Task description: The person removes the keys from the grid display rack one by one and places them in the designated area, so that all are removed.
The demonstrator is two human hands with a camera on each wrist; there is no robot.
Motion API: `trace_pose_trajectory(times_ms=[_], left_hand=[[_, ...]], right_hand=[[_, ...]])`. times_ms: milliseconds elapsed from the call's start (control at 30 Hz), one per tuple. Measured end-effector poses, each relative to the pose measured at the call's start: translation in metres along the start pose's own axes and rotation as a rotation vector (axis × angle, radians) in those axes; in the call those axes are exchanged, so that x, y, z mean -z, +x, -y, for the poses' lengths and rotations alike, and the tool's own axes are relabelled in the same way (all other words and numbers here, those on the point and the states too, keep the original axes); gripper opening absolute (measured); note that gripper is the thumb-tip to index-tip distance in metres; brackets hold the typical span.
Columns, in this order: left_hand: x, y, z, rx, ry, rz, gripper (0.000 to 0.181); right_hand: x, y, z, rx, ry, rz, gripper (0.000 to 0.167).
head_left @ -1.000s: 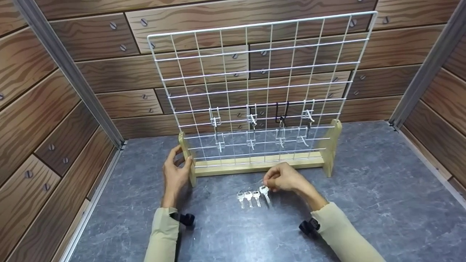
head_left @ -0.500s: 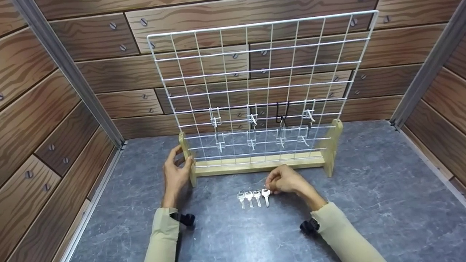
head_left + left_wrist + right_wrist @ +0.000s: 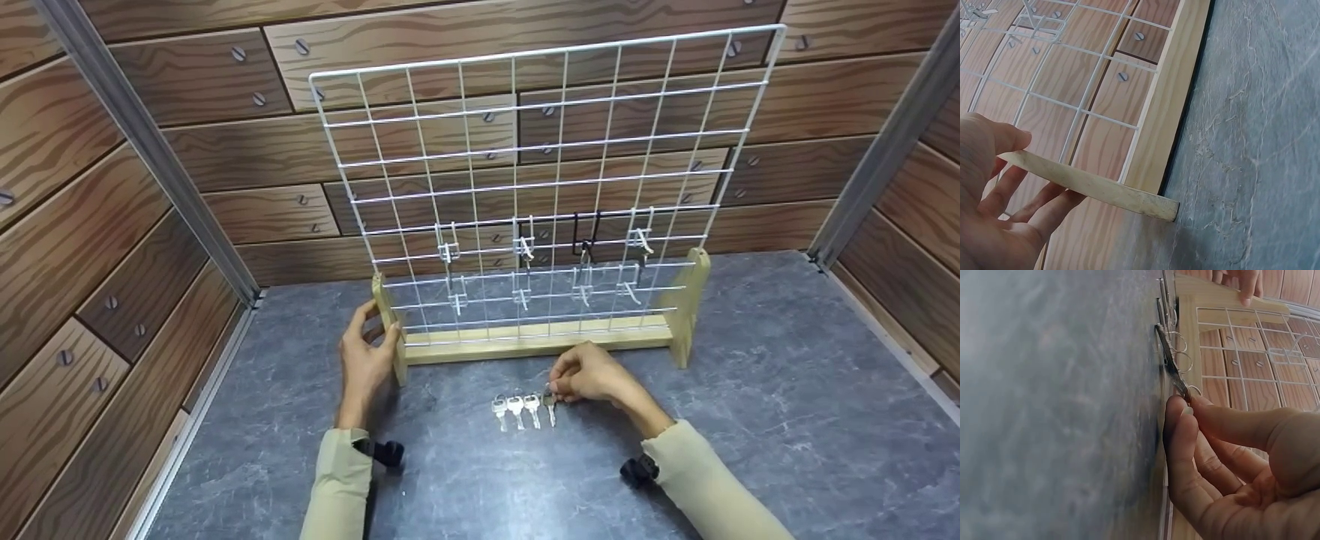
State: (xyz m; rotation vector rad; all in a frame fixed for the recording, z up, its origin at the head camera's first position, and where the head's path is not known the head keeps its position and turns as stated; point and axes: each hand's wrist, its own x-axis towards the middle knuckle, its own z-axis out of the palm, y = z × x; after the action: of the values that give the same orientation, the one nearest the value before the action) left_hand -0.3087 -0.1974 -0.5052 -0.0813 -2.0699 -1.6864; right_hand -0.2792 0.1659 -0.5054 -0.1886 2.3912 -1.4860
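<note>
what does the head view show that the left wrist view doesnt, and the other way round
Only the head view: the right hand pinching the rightmost of four keys, the black hook and both sleeves.
Only the left wrist view: a clear look at the lower fingers of the left hand, side by side at the wooden upright.
Both: the left hand gripping that upright, the wooden base, white wire grid, table and plank-patterned wall.

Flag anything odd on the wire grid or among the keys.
Only the black hook stands out: third from left in the upper row on the wire grid, among white hooks. The keys show no visible damage.
</note>
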Motion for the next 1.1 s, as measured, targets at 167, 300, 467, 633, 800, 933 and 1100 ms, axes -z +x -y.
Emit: trace_pose_trajectory(times_ms=[167,300,467,633,800,933,1100], left_hand=[[-0.0011,0.0001,-0.0015,0.016,-0.005,-0.001,0.048],[-0.0016,-0.0004,-0.0026,0.025,-0.008,-0.003,0.049],[-0.0015,-0.0002,-0.0021,0.034,-0.023,-0.006,0.049],[-0.001,-0.0011,-0.0013,0.03,-0.041,-0.006,0.049],[-0.0016,-0.0005,-0.0011,0.007,-0.034,-0.006,0.048],[-0.0011,0.0003,0.0012,-0.037,0.007,-0.011,0.048],[-0.001,0.0008,0.0015,-0.052,0.012,-0.015,0.048]], right_hand=[[-0.0025,-0.0003,0.0003,-0.01,-0.02,-0.022,0.007],[-0.0041,-0.0005,0.0012,-0.015,-0.061,-0.044,0.009],[-0.0057,-0.0001,0.0013,-0.008,-0.117,-0.049,0.009],[-0.0067,0.0005,0.0002,-0.005,-0.119,-0.048,0.009],[-0.0054,0.0001,0.0011,0.009,-0.146,-0.048,0.009],[-0.0045,-0.0001,0.0003,0.04,-0.169,-0.043,0.009],[-0.0042,-0.0001,-0.0002,0.058,-0.184,-0.05,0.008]])
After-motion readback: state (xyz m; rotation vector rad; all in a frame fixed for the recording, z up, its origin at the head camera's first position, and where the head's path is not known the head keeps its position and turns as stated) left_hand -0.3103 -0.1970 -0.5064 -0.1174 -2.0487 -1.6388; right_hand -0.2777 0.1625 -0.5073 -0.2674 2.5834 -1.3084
